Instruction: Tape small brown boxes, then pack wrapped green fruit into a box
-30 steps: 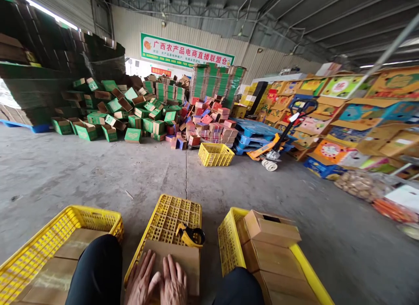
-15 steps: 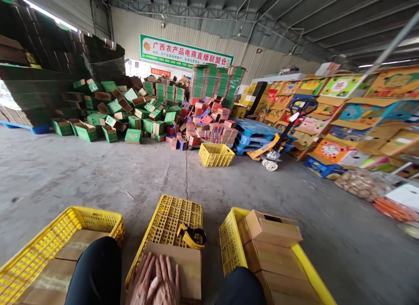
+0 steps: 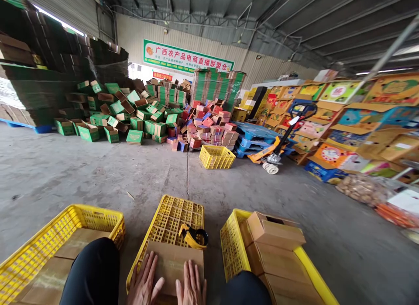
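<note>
My left hand (image 3: 143, 284) and my right hand (image 3: 191, 287) lie flat, fingers spread, on a brown cardboard box (image 3: 173, 263) at the bottom edge of the view. The box rests on an upturned yellow plastic crate (image 3: 173, 215) between my knees. A yellow tape dispenser (image 3: 194, 236) with a black roll sits on the crate just beyond the box. The two hands are apart, one on each side of the box top.
A yellow crate (image 3: 49, 239) holding flat cardboard stands at my left, another yellow crate (image 3: 231, 248) with stacked brown boxes (image 3: 275, 235) at my right. Across the concrete floor lie heaps of green and red cartons, a yellow basket (image 3: 217, 157), blue pallets and a pallet jack (image 3: 278, 150).
My hands, overlapping at the box's left side before, have slid apart across its top. The view has shifted slightly.
</note>
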### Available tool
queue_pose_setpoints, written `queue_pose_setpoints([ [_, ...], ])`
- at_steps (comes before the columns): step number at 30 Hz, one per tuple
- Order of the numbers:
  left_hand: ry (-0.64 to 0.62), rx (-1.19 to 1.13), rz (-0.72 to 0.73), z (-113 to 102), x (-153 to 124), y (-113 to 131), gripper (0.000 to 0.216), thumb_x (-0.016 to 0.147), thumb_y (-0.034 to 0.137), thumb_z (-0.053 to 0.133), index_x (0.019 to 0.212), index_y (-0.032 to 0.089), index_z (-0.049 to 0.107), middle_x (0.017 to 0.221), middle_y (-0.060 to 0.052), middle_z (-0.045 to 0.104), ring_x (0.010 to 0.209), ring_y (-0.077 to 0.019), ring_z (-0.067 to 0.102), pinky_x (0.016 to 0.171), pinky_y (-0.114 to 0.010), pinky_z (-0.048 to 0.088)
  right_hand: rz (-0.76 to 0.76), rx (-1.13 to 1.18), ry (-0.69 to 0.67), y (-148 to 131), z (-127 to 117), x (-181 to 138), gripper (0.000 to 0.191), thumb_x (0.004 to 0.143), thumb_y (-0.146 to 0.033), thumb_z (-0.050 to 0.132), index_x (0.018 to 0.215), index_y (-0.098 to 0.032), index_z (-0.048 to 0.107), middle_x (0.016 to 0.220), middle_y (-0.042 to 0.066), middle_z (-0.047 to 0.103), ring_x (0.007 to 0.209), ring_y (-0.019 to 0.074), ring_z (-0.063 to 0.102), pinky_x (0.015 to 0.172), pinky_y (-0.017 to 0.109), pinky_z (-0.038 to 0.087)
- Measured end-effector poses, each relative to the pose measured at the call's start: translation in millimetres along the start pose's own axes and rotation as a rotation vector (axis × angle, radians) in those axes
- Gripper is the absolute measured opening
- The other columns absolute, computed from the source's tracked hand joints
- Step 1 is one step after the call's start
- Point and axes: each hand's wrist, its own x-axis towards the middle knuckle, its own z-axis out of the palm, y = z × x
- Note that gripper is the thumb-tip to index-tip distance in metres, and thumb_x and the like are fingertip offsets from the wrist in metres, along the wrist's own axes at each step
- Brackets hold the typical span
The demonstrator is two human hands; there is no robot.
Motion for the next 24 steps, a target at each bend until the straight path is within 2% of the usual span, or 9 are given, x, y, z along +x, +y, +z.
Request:
queue_pose_setpoints([
  [3,0.092,0.093,0.066,0,8,16,0.063,0.105,0.05,0.045,0.165,0.03,0.037,0.156,-0.01,0.058,0.156,-0.0303,0.037,0.124,-0.051,0.031,0.038,-0.008,-0.027,-7,8,1,0.057,0.105,-0.056,0.034,0.151,-0.033,0.057,0.158,0.007,0.054,0.144,0.0385,0.053,0.114,0.066,0.042],
  [6,0.11,0.116,0.185,-3,19,40,0.053,0.102,0.05,0.055,0.149,0.028,0.06,0.154,-0.01,0.059,0.159,-0.0317,0.028,0.125,-0.052,0.031,0.066,0.001,-0.07,-12,9,2,0.054,0.104,-0.051,0.038,0.153,-0.036,0.055,0.16,0.006,0.051,0.147,0.0377,0.05,0.117,0.067,0.038],
  [8,0.075,0.101,0.247,-5,25,53,0.048,0.1,0.05,0.059,0.144,0.031,0.064,0.155,-0.007,0.059,0.159,-0.0314,0.029,0.124,-0.051,0.033,0.069,0.011,-0.08,-12,7,1,0.052,0.103,-0.047,0.039,0.152,-0.037,0.055,0.16,0.005,0.051,0.147,0.0357,0.049,0.118,0.064,0.038],
  [10,0.021,0.061,0.264,-7,27,59,0.05,0.1,0.05,0.061,0.147,0.035,0.062,0.157,-0.005,0.057,0.156,-0.0313,0.035,0.122,-0.049,0.036,0.065,0.022,-0.058,-8,5,1,0.051,0.103,-0.046,0.041,0.151,-0.037,0.057,0.16,0.005,0.052,0.146,0.0338,0.051,0.117,0.059,0.041],
  [13,-0.087,-0.014,0.193,-10,27,53,0.051,0.102,0.05,0.057,0.152,0.038,0.056,0.157,-0.002,0.057,0.147,-0.0293,0.049,0.119,-0.046,0.041,0.023,0.033,0.011,2,2,1,0.05,0.105,-0.049,0.041,0.149,-0.037,0.059,0.158,0.007,0.055,0.142,0.0335,0.056,0.11,0.055,0.048],
  [16,-0.177,-0.06,0.027,-14,24,36,0.05,0.104,0.048,0.052,0.153,0.038,0.055,0.158,-0.001,0.056,0.142,-0.0283,0.055,0.118,-0.048,0.042,0.024,0.022,0.061,11,-1,2,0.054,0.108,-0.054,0.03,0.151,-0.035,0.057,0.156,0.01,0.057,0.139,0.036,0.058,0.103,0.06,0.053],
  [20,-0.186,-0.081,-0.134,-21,19,17,0.051,0.105,0.043,0.049,0.155,0.035,0.053,0.161,-0.002,0.052,0.146,-0.0284,0.051,0.121,-0.049,0.039,0.052,0.038,0.046,15,-1,3,0.064,0.108,-0.059,0.02,0.151,-0.031,0.059,0.153,0.014,0.059,0.139,0.0369,0.058,0.099,0.061,0.055],
  [24,-0.169,-0.095,-0.167,-19,15,10,0.053,0.105,0.042,0.046,0.157,0.028,0.051,0.162,-0.004,0.051,0.148,-0.0273,0.048,0.118,-0.045,0.042,0.099,0.06,0.067,15,7,4,0.07,0.107,-0.062,0.02,0.151,-0.024,0.059,0.155,0.017,0.057,0.139,0.0379,0.057,0.097,0.058,0.058],
])
